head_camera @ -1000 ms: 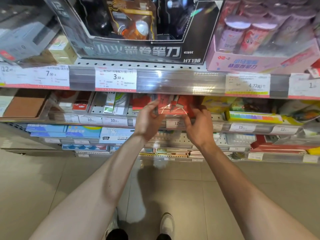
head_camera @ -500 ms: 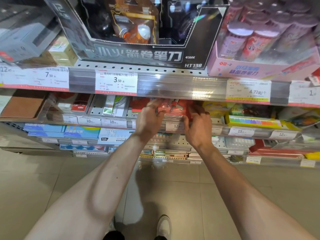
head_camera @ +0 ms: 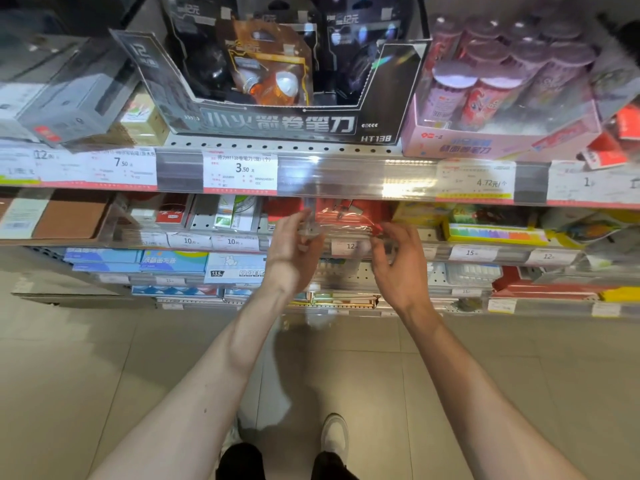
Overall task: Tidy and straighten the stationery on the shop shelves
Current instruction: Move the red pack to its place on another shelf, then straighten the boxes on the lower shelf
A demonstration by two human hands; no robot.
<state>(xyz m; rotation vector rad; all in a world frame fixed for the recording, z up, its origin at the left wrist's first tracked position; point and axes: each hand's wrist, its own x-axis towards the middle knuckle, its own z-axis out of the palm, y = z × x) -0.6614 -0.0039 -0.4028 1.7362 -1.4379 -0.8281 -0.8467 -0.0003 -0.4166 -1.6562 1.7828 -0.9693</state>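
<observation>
Your left hand (head_camera: 294, 251) and right hand (head_camera: 398, 261), fingers loosely spread, flank the red packet (head_camera: 346, 221), which lies crosswise just ahead.

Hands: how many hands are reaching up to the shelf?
2. The left hand is at the left edge of the red packet on the middle shelf, and the right hand is at its right edge. No other hands show.

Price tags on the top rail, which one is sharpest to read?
The 3.50 tag, below the black box; the other tags are blurred.
</observation>
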